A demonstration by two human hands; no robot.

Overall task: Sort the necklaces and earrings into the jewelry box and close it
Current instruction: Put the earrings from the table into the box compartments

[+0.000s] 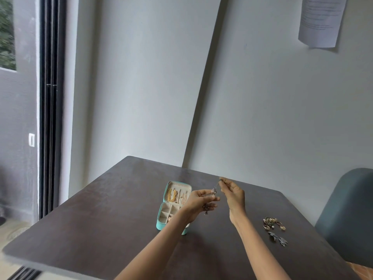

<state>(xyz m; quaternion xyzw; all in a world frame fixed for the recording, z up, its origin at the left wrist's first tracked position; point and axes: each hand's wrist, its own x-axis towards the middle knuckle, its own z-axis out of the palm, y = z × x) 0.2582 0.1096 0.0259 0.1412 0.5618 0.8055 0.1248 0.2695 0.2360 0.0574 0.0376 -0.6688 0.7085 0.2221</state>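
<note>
A small turquoise jewelry box (pixel 163 201) lies open on the dark table (pixel 101 219); gold chains hang in its lid and its base has small compartments. Above the table, just right of the box, both hands hold one thin silver necklace (pixel 215 186). My right hand (pixel 232 194) pinches its upper end. My left hand (pixel 199 201) grips the lower part, and a pendant dangles below its fingers. A pile of gold earrings (pixel 273 223) and two dark leaf-shaped earrings (pixel 278 238) lie on the table to the right.
A teal chair (pixel 347 215) stands at the table's right side. The wall rises close behind the table's far edge, with a sheet of paper (pixel 321 21) hanging high on it. A sliding door frame (pixel 50 108) is to the left.
</note>
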